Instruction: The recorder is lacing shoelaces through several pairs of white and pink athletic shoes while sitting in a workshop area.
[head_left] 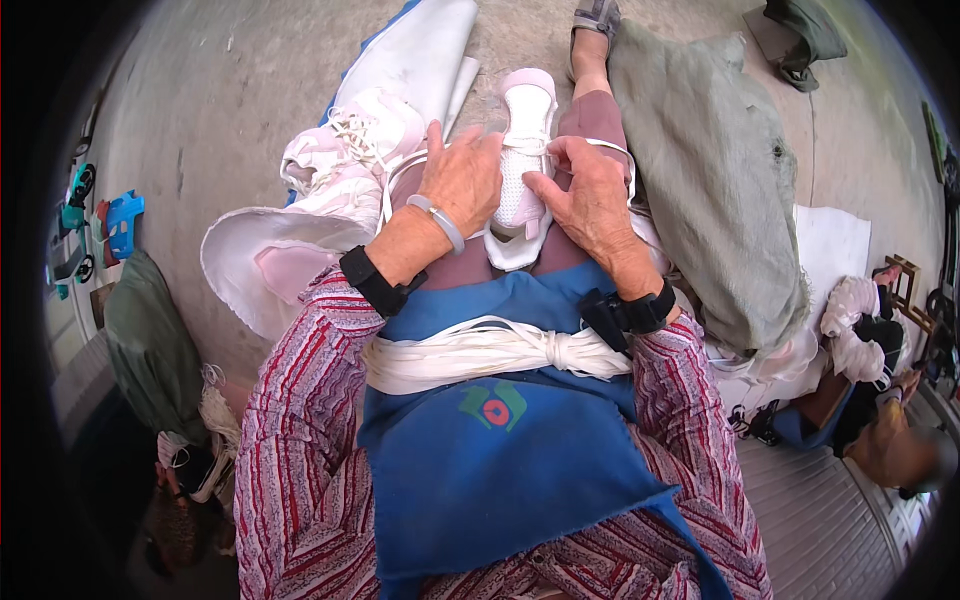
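Observation:
A white and pale pink shoe rests between my legs, its pink end away from me. White laces cross its upper. My left hand is closed at the shoe's left side, fingertips partly hidden; a white shoelace loops out beside it. On the other side my right hand pinches the lace near the shoe's edge, thumb against the upper. A loose lace end curves over my right knee. Across my lap, over a blue apron, lies a tied bundle of white laces.
Several white and pink shoe pieces with laces are heaped at my left beside a white sheet. A grey-green cloth covers things at my right. Farther right, a person sits near more white pieces. A blue plastic item stands far left.

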